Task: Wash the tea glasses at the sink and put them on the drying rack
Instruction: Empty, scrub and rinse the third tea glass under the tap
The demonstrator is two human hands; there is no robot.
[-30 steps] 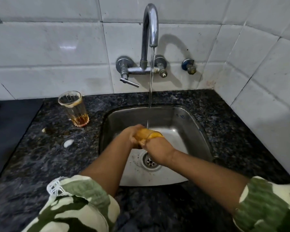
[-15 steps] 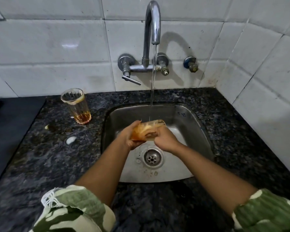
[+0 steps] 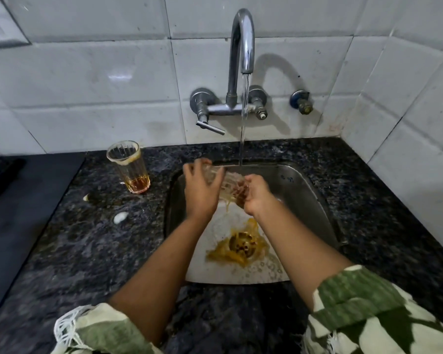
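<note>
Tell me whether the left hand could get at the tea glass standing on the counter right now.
Probably yes, once freed. The left hand grips the glass held over the sink with the right hand; the counter glass stands just left, with nothing between.

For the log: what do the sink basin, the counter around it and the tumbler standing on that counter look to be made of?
Sink basin: brushed stainless steel by its dull grey sheen.
Dark speckled counter: polished stone, probably granite, with mottled grain and gloss.
Ribbed tumbler with amber dregs: clear glass, seemingly, as the liquid shows through.
</note>
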